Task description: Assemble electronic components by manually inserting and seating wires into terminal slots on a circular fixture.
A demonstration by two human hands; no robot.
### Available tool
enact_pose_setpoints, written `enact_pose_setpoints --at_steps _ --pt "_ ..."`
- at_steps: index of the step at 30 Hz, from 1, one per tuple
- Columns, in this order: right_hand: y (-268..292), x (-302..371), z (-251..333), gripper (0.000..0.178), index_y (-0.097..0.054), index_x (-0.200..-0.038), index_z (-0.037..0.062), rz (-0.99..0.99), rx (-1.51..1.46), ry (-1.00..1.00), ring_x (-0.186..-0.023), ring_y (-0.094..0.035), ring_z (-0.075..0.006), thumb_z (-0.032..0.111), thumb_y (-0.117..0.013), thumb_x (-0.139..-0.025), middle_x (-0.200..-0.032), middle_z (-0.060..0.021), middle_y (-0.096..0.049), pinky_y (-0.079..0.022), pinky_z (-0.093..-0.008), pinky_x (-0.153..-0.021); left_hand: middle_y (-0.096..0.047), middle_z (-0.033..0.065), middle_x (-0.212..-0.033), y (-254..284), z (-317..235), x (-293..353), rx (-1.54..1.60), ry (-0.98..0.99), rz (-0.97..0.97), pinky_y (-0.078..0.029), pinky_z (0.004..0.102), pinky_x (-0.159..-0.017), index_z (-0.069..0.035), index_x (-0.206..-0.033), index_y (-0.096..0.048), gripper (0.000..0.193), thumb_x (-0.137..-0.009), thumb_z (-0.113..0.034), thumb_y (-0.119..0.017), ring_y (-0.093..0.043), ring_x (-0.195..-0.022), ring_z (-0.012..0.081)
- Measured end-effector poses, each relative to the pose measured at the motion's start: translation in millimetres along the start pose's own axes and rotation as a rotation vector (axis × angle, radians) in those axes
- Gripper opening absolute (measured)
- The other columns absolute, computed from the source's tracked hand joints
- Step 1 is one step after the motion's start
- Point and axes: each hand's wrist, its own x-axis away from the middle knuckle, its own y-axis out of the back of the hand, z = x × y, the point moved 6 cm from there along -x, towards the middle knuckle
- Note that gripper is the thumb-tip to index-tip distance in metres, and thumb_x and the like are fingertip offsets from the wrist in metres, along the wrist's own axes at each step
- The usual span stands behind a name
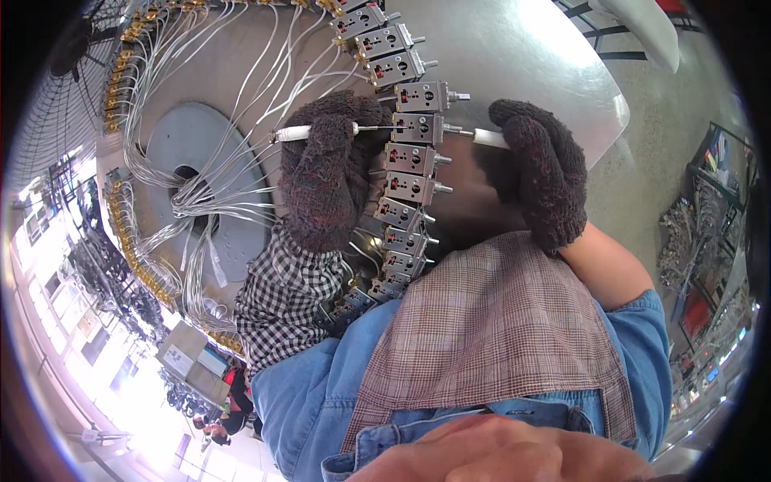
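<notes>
Caged fan (50, 112), distant person (234, 416); loaded rack (717, 174), floor (642, 165)

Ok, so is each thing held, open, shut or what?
Dark knit-gloved left hand: closed.
Slim white-handled metal tool: held, tip at silver metal box.
Dark knit-gloved right hand: closed.
Short white cylindrical tool: held, right of that box.
Other silver boxes: lined in a curve.
Thin white wires: bunched over grey round disc.

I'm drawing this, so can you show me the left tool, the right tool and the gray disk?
Left tool (295, 133): head view, on its white handle.
Right tool (490, 139): head view, on its white handle.
Gray disk (189, 128): head view, on a bare upper part.
</notes>
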Motion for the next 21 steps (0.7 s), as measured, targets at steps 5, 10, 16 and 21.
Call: enact_pose_setpoints --at_steps 5,10,16,21 --pt "-9.1 7.5 -10.8 0.027 -0.057 -0.111 -0.0008 0.138 -0.655 -0.806 -0.068 -0.061 -0.0155 0.017 -0.054 -0.091 -0.097 -0.0106 -0.062 -0.050 -0.0277 -0.059 -0.061 0.0115 -0.100 2.1 -0.6 -0.8 -0.028 0.091 0.115 -0.054 0.0437 -0.080 -0.006 -0.110 -0.054 0.025 -0.091 -0.023 -0.054 -0.062 -0.095 0.0286" --pt "-10.2 6.2 -7.7 0.028 -0.055 -0.114 -0.0017 -0.052 -0.918 -1.001 -0.072 -0.061 -0.0154 0.014 -0.054 -0.091 -0.092 -0.0119 -0.062 -0.051 -0.0276 -0.062 -0.061 0.0109 -0.100 -5.1 -1.3 1.5 0.002 0.108 0.149 -0.054 0.0439 -0.080 -0.006 -0.108 -0.054 0.025 -0.092 -0.025 -0.054 -0.061 -0.095 0.0279" --pt "-12.4 6.1 -7.2 0.041 -0.044 -0.127 -0.0004 -0.008 -0.918 -0.852 -0.076 -0.061 -0.0219 0.014 -0.052 -0.090 -0.093 -0.0171 -0.061 -0.050 -0.0324 -0.070 -0.061 0.0101 -0.100 -1.6 0.7 1.2 0.049 0.105 0.128 -0.055 0.0426 -0.079 -0.007 -0.107 -0.054 0.024 -0.092 -0.025 -0.054 -0.061 -0.096 0.0277" --pt "-4.8 11.6 -3.5 0.043 -0.041 -0.129 -0.0002 -0.007 -0.905 -0.922 -0.078 -0.060 -0.0222 0.014 -0.052 -0.090 -0.092 -0.0176 -0.061 -0.050 -0.0325 -0.070 -0.061 0.0103 -0.101 -6.2 -1.3 8.5 0.029 0.108 0.100 -0.055 0.0438 -0.079 -0.006 -0.108 -0.054 0.025 -0.092 -0.025 -0.053 -0.061 -0.098 0.0294"
